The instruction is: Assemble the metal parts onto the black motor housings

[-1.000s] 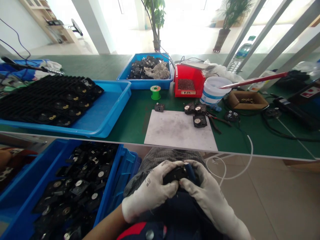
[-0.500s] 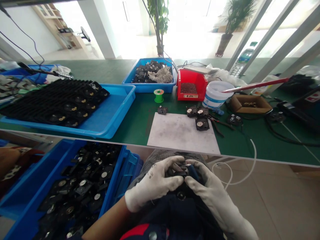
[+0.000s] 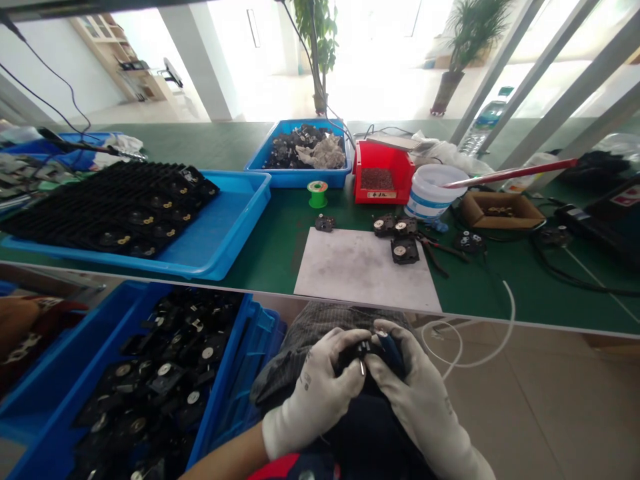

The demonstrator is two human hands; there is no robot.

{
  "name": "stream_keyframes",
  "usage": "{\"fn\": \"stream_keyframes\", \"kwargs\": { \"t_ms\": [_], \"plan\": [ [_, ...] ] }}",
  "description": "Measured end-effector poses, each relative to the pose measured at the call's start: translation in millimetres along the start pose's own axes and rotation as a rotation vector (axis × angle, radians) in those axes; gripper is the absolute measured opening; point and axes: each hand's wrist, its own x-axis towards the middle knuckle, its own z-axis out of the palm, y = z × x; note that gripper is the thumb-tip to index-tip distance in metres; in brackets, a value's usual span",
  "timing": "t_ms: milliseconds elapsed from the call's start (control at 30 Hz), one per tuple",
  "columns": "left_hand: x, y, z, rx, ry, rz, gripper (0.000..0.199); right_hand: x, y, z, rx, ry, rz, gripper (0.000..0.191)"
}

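Watching remotely, I saw the white-gloved left hand [image 3: 313, 400] and right hand [image 3: 423, 397] gripping a small black plastic part [image 3: 353, 357] and blue-handled tool [image 3: 391, 355].

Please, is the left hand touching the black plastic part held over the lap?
Touching: in the head view, the gloved left hand wraps its fingers around the black plastic part.

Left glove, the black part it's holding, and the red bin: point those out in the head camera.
Left gloved hand [image 3: 313, 397], head view, on the back of the glove.
Black part [image 3: 350, 359], head view, on its dark body between the hands.
Red bin [image 3: 400, 170], head view, on its right wall.
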Motion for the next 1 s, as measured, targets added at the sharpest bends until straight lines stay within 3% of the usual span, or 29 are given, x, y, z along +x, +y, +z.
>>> {"fn": "stream_keyframes", "kwargs": {
  "t_ms": [167, 300, 467, 533, 700, 800, 867, 933, 1000],
  "plan": [
    [-2, 6, -1.0, 0.029, -0.019, 0.009, 0.038, -6, 3, 4, -0.115, 0.067, -0.093, 0.044],
    [7, -3, 7.2, -0.029, 0.028, -0.024, 0.033, 7, 3, 14, -0.107, 0.094, -0.107, 0.040],
    [14, -13, 17.9, -0.484, 0.132, -0.241, 0.039, 27, -1, 9, 0.040, 0.027, 0.020, 0.053],
    [12, -9, 12.1, -0.521, 0.080, -0.268, 0.045, 29, -5, 0, 0.084, -0.033, 0.036, 0.054],
    [12, 8, -18.7, -0.341, -0.243, -0.208, 0.059, 26, -21, -20, -0.030, -0.195, -0.044, 0.046],
    [16, 11, -22.8, -0.160, -0.369, -0.267, 0.046, 26, -37, -22, -0.150, -0.397, -0.159, 0.046],
    [17, 10, -17.9, -0.163, -0.382, -0.310, 0.038, 27, -45, -23, -0.159, -0.468, -0.205, 0.045],
    [14, 7, -11.1, -0.392, -0.343, -0.364, 0.049, 29, -48, -25, -0.062, -0.398, -0.171, 0.031],
    [8, 3, -5.4, -0.708, -0.281, -0.452, 0.067, 27, -46, -30, 0.137, -0.231, -0.075, 0.018]
  ]
}}
